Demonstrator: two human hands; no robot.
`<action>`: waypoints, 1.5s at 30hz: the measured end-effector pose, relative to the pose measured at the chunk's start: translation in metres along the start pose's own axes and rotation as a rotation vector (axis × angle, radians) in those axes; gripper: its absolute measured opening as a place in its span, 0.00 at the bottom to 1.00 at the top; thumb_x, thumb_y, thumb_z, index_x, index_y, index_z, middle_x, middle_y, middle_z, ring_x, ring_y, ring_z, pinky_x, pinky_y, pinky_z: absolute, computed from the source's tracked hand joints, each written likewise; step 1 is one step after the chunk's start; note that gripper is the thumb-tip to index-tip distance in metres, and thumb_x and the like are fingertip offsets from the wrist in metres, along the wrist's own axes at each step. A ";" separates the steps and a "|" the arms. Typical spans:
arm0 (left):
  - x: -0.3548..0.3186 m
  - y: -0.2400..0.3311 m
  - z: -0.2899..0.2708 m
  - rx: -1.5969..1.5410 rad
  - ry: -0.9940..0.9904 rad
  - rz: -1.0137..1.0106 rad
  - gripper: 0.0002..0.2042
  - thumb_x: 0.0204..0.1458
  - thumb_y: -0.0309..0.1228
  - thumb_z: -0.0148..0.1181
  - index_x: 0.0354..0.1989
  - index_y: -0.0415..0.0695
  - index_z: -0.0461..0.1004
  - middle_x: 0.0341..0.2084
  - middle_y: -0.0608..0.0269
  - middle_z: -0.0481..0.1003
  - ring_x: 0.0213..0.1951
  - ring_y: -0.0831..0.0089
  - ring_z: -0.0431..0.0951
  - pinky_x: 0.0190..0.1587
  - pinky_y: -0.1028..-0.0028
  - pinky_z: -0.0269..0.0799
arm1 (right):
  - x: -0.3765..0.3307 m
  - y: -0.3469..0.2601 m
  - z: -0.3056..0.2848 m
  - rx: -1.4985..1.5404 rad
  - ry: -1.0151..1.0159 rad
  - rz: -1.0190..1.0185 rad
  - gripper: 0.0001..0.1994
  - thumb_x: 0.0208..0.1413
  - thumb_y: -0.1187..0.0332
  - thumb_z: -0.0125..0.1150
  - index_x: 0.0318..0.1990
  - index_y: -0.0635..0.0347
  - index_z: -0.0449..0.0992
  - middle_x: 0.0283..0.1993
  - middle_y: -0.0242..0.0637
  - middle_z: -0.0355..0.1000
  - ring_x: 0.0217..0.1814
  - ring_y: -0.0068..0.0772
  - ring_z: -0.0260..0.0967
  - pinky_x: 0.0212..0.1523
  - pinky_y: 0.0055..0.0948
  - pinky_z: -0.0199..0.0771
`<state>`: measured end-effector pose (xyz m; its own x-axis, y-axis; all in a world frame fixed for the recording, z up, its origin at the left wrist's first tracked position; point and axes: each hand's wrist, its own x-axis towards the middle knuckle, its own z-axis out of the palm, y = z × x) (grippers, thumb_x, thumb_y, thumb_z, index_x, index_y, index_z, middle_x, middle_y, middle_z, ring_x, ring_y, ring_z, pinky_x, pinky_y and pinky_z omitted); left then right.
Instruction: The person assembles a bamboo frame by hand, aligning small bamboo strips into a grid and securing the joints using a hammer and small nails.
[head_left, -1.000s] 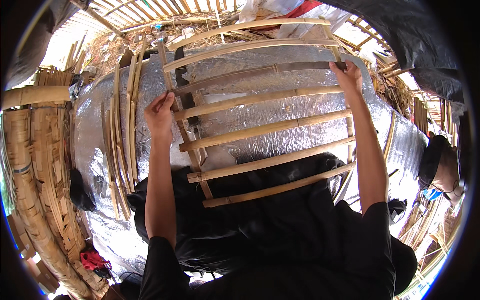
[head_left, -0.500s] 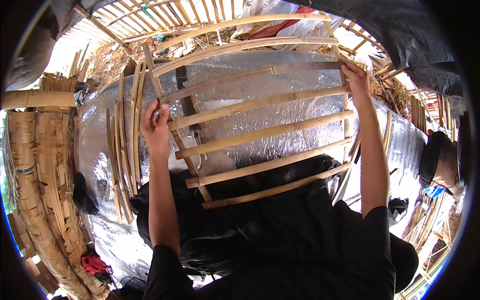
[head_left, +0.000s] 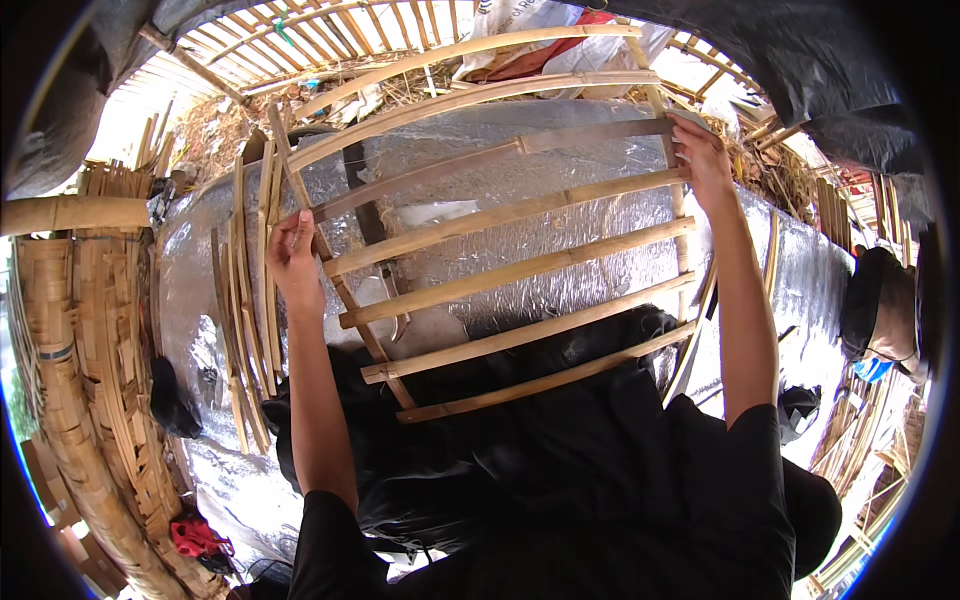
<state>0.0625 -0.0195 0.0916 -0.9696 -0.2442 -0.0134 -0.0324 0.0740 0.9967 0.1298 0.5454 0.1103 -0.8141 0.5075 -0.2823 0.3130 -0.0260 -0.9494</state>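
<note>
A ladder-like bamboo frame (head_left: 515, 285), with several pale crosspieces between two side strips, is held over my lap. Third from its far end runs a darker brown slat (head_left: 430, 177). My left hand (head_left: 295, 255) pinches the frame at this slat's left end, by the left side strip. At the slat's right end, my right hand (head_left: 706, 165) has its fingers closed around the frame's edge. The near crosspieces lie over my black clothing. Behind the slats, a long dark strip (head_left: 366, 205) shows on the silver sheet.
A wrinkled silver sheet (head_left: 215, 330) spreads beneath the work. Loose bamboo strips (head_left: 243, 290) lie on its left part. Woven bamboo panels (head_left: 100, 370) stand farther left, with a red item (head_left: 200, 537) near their foot. White and red sacks (head_left: 560, 50) lie at the back; black plastic (head_left: 830, 70) hangs at upper right.
The frame has shifted slightly left in view, both hands moving with it. My left hand is also a little lower. Both hands still hold at the darker slat's ends.
</note>
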 end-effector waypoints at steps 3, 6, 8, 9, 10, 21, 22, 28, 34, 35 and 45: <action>0.004 -0.003 0.000 0.050 0.024 0.027 0.12 0.57 0.36 0.69 0.38 0.39 0.79 0.34 0.69 0.78 0.38 0.82 0.72 0.43 0.78 0.65 | 0.005 0.007 0.003 0.039 0.014 0.044 0.17 0.64 0.65 0.57 0.59 0.56 0.77 0.42 0.28 0.76 0.38 0.22 0.68 0.37 0.25 0.72; 0.002 0.007 0.012 0.252 0.057 -0.049 0.14 0.55 0.38 0.71 0.38 0.38 0.81 0.31 0.68 0.79 0.34 0.81 0.73 0.41 0.77 0.67 | 0.009 0.021 -0.002 0.055 -0.004 0.090 0.17 0.63 0.66 0.58 0.58 0.57 0.78 0.43 0.30 0.77 0.39 0.24 0.70 0.38 0.26 0.73; 0.005 0.006 0.016 0.390 0.068 -0.063 0.16 0.53 0.40 0.73 0.38 0.36 0.83 0.29 0.67 0.80 0.32 0.80 0.74 0.40 0.76 0.68 | 0.013 0.031 0.001 0.064 0.029 0.104 0.16 0.62 0.67 0.59 0.57 0.57 0.78 0.44 0.32 0.78 0.39 0.25 0.72 0.38 0.27 0.74; 0.007 -0.004 0.016 0.438 0.062 -0.047 0.17 0.53 0.40 0.73 0.39 0.36 0.83 0.28 0.66 0.81 0.31 0.79 0.75 0.39 0.75 0.69 | 0.014 0.037 0.003 0.062 0.081 0.108 0.16 0.61 0.68 0.60 0.56 0.58 0.78 0.44 0.33 0.78 0.39 0.25 0.72 0.38 0.26 0.74; 0.008 -0.007 0.018 0.487 0.056 -0.033 0.18 0.52 0.41 0.74 0.40 0.35 0.83 0.27 0.65 0.81 0.31 0.78 0.76 0.38 0.75 0.70 | 0.014 0.042 0.005 0.060 0.132 0.114 0.15 0.61 0.69 0.60 0.55 0.58 0.78 0.44 0.34 0.78 0.40 0.26 0.73 0.39 0.26 0.74; 0.006 -0.074 0.018 0.364 0.027 -0.093 0.15 0.53 0.37 0.72 0.37 0.35 0.83 0.23 0.68 0.77 0.27 0.80 0.69 0.33 0.75 0.65 | 0.031 0.073 0.005 -0.262 0.188 -0.007 0.11 0.56 0.67 0.68 0.45 0.59 0.83 0.36 0.31 0.79 0.38 0.23 0.74 0.37 0.26 0.73; 0.006 -0.069 0.019 0.370 0.024 -0.093 0.15 0.54 0.37 0.72 0.36 0.35 0.82 0.23 0.69 0.76 0.26 0.81 0.67 0.31 0.76 0.64 | 0.030 0.076 0.006 -0.262 0.191 0.018 0.12 0.55 0.66 0.69 0.44 0.59 0.84 0.35 0.30 0.79 0.37 0.24 0.73 0.39 0.26 0.72; 0.010 -0.071 0.015 0.372 -0.030 -0.062 0.14 0.54 0.36 0.71 0.34 0.34 0.82 0.21 0.72 0.73 0.24 0.84 0.62 0.27 0.77 0.58 | 0.017 0.085 0.013 -0.096 0.137 0.083 0.10 0.57 0.67 0.68 0.44 0.60 0.81 0.34 0.33 0.78 0.36 0.25 0.76 0.33 0.25 0.76; -0.007 -0.048 0.023 0.490 -0.057 -0.050 0.16 0.53 0.36 0.73 0.38 0.33 0.81 0.21 0.70 0.76 0.25 0.84 0.69 0.29 0.79 0.64 | 0.009 0.073 0.006 -0.080 0.138 0.148 0.11 0.53 0.69 0.71 0.42 0.60 0.82 0.34 0.33 0.78 0.35 0.25 0.75 0.34 0.27 0.75; -0.009 -0.049 0.024 0.393 -0.073 -0.049 0.16 0.53 0.36 0.73 0.39 0.32 0.81 0.22 0.70 0.76 0.25 0.84 0.70 0.30 0.79 0.65 | 0.012 0.076 -0.001 -0.131 0.147 0.134 0.13 0.52 0.68 0.72 0.44 0.60 0.81 0.34 0.34 0.78 0.34 0.27 0.76 0.34 0.26 0.74; -0.018 -0.064 0.023 0.053 -0.232 -0.180 0.18 0.49 0.31 0.76 0.45 0.33 0.80 0.29 0.69 0.78 0.31 0.83 0.74 0.36 0.80 0.68 | 0.004 0.082 -0.026 -0.206 0.129 0.135 0.13 0.56 0.64 0.69 0.46 0.57 0.77 0.37 0.29 0.76 0.36 0.26 0.75 0.36 0.25 0.72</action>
<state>0.0760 0.0023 0.0267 -0.9765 -0.0310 -0.2135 -0.2155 0.1016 0.9712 0.1652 0.5677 0.0347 -0.6936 0.6172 -0.3715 0.5176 0.0683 -0.8529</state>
